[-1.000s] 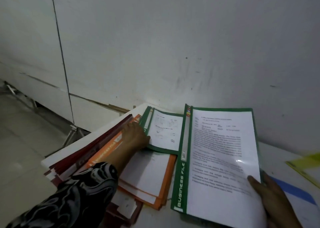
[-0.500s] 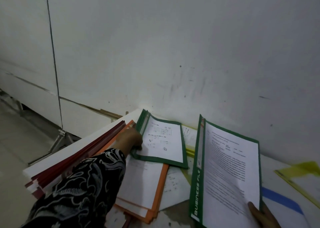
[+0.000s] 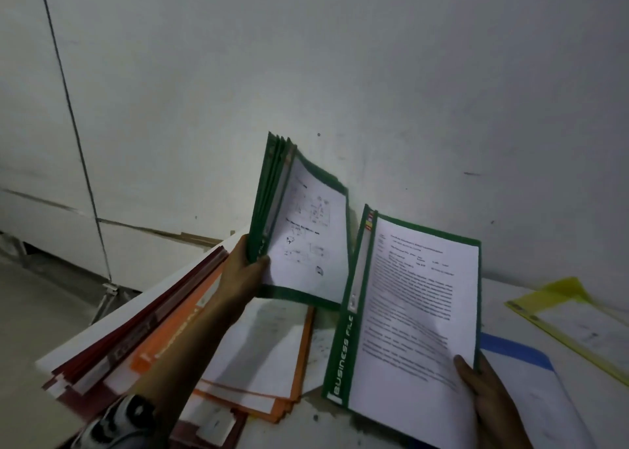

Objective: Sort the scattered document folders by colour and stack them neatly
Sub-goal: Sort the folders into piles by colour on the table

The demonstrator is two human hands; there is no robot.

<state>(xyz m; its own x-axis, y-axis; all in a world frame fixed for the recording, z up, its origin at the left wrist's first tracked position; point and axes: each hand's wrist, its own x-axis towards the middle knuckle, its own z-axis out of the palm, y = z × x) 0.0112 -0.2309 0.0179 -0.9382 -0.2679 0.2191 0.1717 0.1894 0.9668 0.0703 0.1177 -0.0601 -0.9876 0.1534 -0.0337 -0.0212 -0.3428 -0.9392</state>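
Gripping green folders [image 3: 299, 224], seemingly both hands.

Likely an office or storeroom: coloured document folders [image 3: 258, 356] heaped on a white table [image 3: 340, 428] against a bare wall [image 3: 374, 74].

Head camera looks down, close over table [image 3: 340, 428].

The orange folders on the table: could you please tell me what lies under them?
Under the orange folders lie dark red folders, sticking out to the left and near side. How many there are, and the table under them, is covered.
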